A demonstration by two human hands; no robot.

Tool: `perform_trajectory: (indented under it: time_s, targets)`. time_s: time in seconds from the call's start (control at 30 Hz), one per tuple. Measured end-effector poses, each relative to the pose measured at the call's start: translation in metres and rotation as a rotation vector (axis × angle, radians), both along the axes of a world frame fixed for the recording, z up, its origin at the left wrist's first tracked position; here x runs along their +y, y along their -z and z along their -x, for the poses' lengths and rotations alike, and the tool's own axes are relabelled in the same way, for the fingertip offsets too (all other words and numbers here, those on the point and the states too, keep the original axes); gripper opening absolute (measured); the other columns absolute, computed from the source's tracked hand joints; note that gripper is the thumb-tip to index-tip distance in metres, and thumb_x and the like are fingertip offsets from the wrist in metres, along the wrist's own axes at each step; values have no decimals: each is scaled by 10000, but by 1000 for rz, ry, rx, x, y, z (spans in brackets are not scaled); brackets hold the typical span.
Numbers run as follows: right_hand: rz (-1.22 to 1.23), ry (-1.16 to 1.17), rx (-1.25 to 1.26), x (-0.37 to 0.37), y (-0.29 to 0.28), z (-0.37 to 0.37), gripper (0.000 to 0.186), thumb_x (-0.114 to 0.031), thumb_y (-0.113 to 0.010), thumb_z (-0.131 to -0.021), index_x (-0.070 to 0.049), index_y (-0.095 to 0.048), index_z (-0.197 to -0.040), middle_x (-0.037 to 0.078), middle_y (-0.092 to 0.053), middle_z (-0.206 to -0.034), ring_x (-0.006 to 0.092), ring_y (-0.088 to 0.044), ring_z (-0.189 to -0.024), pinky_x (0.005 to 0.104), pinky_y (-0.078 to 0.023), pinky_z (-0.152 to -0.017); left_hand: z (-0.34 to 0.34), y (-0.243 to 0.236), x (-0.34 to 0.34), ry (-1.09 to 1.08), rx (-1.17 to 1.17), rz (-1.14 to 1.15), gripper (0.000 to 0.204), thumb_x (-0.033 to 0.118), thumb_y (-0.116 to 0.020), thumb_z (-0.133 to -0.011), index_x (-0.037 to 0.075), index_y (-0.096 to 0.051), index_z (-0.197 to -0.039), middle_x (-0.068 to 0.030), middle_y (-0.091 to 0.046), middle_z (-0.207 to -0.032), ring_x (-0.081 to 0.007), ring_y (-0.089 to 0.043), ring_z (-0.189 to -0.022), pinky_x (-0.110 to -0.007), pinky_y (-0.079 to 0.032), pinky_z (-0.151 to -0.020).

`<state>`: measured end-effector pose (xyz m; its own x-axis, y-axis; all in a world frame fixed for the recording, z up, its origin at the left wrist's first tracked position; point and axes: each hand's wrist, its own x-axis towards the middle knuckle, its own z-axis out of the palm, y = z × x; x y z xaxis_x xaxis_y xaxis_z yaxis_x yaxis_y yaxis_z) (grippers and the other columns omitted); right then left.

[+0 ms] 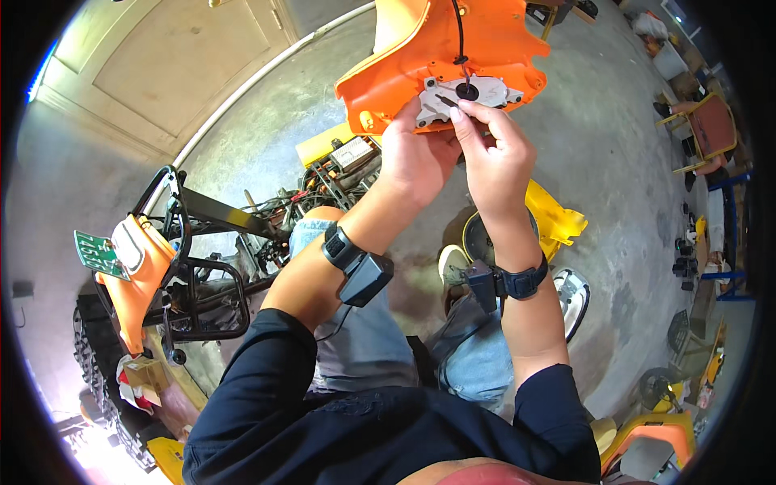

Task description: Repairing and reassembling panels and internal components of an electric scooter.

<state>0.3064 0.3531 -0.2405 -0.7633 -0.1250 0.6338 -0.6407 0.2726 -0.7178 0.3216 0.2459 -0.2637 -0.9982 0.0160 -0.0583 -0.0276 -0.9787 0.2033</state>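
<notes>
Up in front of me is an orange plastic vehicle panel [380,81], with a pale grey lamp housing [493,90] fixed on its inner side. A black cable [461,36] runs from a round black rubber cap [466,91] on the housing. My left hand [414,162] is closed on the panel's lower edge, thumb on the near side; its other fingers are mostly hidden behind. My right hand [499,153] pinches a small, thin dark piece [447,101] against the housing. Its exact kind is too small to tell.
At the left stands a stripped vehicle frame [218,210] with loose wiring and an orange tail piece [141,283] bearing a green plate [99,252]. A yellow panel [558,218] lies on the floor beyond my right wrist. A chair [713,125] stands far right.
</notes>
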Motion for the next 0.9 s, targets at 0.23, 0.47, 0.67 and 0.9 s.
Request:
perform_trajectory:
  time_s: [0.23,0.47,0.67,0.9]
  targets:
    - [10,-64,-1,1,0,-8,116,-68,-717,-824,-4,-680,-913,111,-686,-805,163,-641,-621,271,-494,-555,-8,-5,1,46,-58,12,477,383,-351,-1000,21,-448,-1295,-164,-541,-1258,-291,-525,-1162,-450,-378,-1054]
    - [-123,-73,25,1,3,-21,128,-105,-720,-822,-18,-685,-909,131,-697,-804,209,-673,-627,291,-511,-545,-10,-9,-1,-22,-55,69,465,375,-337,-996,28,-457,-1282,-143,-556,-1242,-288,-519,-1159,-461,-376,-1036]
    - [-168,-48,64,3,4,-21,129,-106,-716,-828,-16,-686,-916,127,-697,-781,226,-674,-656,317,-522,-590,-7,-11,1,-44,-57,74,454,372,-331,-998,29,-468,-1262,-142,-569,-1207,-285,-542,-1106,-463,-404,-1005]
    - [-291,-3,137,6,6,-27,119,-129,-687,-849,-22,-661,-894,173,-670,-770,342,-658,-668,383,-518,-584,-10,-11,5,-88,-122,102,421,346,-357,-1000,31,-477,-1252,-134,-600,-1159,-271,-576,-1023,-427,-441,-966]
